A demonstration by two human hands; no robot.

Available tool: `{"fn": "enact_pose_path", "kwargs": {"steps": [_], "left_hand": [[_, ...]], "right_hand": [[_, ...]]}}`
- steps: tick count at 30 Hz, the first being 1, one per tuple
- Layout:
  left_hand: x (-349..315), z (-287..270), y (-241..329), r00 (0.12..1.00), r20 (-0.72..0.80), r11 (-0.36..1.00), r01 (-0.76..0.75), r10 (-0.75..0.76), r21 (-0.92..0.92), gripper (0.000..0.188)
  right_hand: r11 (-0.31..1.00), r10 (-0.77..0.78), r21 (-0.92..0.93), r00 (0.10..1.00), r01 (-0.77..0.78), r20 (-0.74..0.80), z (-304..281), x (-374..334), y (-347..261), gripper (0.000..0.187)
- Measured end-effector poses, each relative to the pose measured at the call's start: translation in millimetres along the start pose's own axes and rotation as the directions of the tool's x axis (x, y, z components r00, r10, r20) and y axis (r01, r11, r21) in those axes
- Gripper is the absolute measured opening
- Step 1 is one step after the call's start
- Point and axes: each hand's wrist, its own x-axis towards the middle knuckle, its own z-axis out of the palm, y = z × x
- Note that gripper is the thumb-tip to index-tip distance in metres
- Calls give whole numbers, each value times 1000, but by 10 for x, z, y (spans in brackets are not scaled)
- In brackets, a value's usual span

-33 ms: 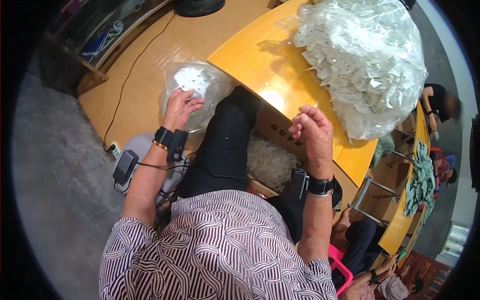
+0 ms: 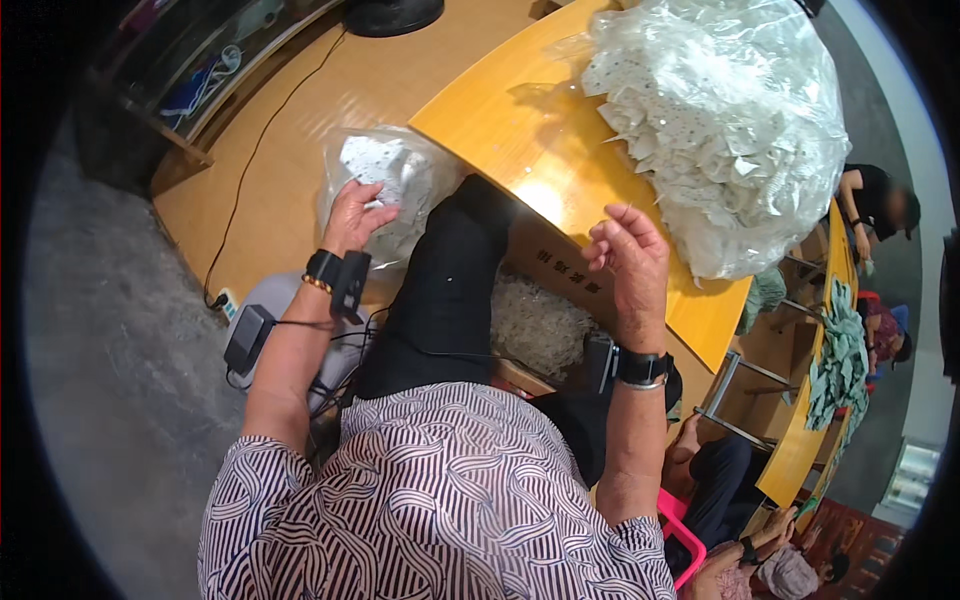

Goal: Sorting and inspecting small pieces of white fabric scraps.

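Note:
My left hand is over a clear plastic bag beside my left thigh, thumb and fingers apart. Just beyond its fingertips a white, dark-speckled piece, fabric-like, lies at the bag's top; I see no grip on it. My right hand is raised by the front edge of the yellow table, its fingers curled and pinched together. Whatever they hold, if anything, is too small to make out. Beyond it a large clear bag bulges with many similar white speckled pieces.
Under the table stands a cardboard box beside a clear bag of pale scraps. A black cable crosses the wooden board at left. Green pieces lie on another table at right, where other people sit.
The speckled piece by my left hand has shifted and bent at the top of the bag. My left fingers have drawn slightly away from it. The right hand has barely moved.

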Motion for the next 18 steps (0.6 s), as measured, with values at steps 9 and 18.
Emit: {"fn": "enact_pose_path", "kwargs": {"steps": [9, 18], "left_hand": [[161, -162, -335, 946, -152, 952, 266, -288, -149, 35], [-364, 240, -27, 983, 89, 969, 176, -163, -172, 25]], "right_hand": [[987, -158, -34, 911, 157, -380, -279, 721, -244, 24], [964, -193, 56, 832, 258, -520, -146, 998, -316, 8]]}}
